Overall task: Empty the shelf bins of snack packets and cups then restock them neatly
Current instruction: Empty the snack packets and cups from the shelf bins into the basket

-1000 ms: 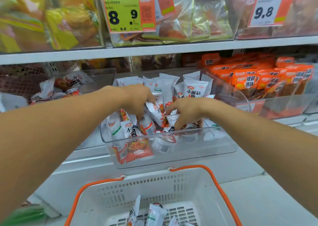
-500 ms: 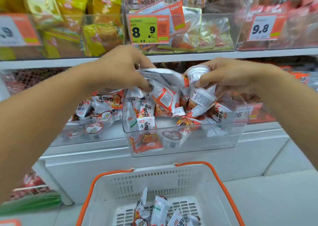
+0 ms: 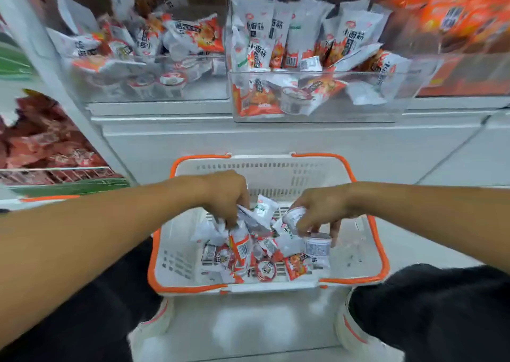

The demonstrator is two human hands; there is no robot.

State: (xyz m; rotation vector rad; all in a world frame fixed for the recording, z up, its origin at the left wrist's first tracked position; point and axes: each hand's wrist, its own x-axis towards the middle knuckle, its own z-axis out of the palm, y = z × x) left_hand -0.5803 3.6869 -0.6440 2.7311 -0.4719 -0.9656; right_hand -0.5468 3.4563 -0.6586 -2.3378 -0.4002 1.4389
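Both hands are down inside the white basket [image 3: 176, 254] with orange handles, on the floor in front of me. My left hand [image 3: 225, 196] grips a bunch of white and orange snack packets [image 3: 248, 225] just above the pile. My right hand [image 3: 321, 210] holds a small white cup [image 3: 294, 217] in curled fingers, with another cup [image 3: 317, 247] right below its fingertips. Loose packets and a red-lidded cup [image 3: 266, 270] lie on the basket floor. On the shelf above, a clear bin [image 3: 314, 97] holds upright and fallen packets.
A second clear bin [image 3: 154, 86] left of the first holds packets and cups. Orange packets [image 3: 452, 17] fill the bin at upper right. A white shelf base [image 3: 276, 143] stands behind the basket. My dark-clothed knees [image 3: 430, 306] flank the basket.
Both hands lifted handfuls of packets and cups out of the shelf bin and came down into the basket. The view has tilted down toward the floor.
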